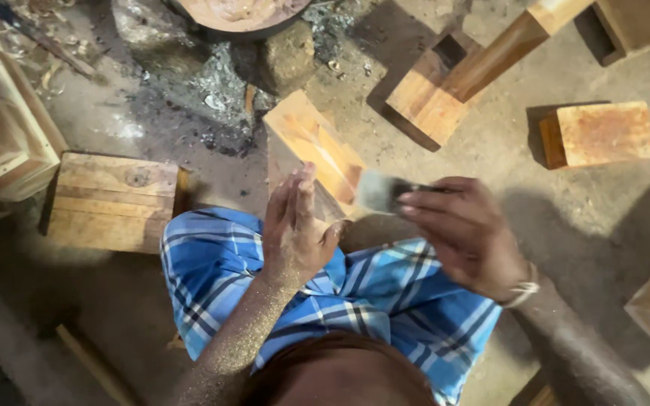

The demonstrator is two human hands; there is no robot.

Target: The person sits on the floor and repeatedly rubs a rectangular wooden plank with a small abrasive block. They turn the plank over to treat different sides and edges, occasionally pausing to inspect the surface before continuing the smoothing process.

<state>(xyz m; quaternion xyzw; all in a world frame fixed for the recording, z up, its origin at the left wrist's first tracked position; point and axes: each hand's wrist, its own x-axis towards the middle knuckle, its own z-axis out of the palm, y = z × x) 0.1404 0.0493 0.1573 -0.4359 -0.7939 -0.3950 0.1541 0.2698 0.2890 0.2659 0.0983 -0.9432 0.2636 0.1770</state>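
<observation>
We've got one brush (pixel 380 192) pinched in our right hand (pixel 464 237), fingers (pixel 423 203) closed on its handle, bristles blurred. Our left hand (pixel 295 233) is flat and open, empty, edge resting against the wood block (pixel 317 154) propped at our knees over the blue plaid cloth (pixel 370 293). Farther out on the floor (pixel 490 158): three more wood blocks.

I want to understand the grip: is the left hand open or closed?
Open: the left hand has straight fingers resting against the wooden block.
</observation>
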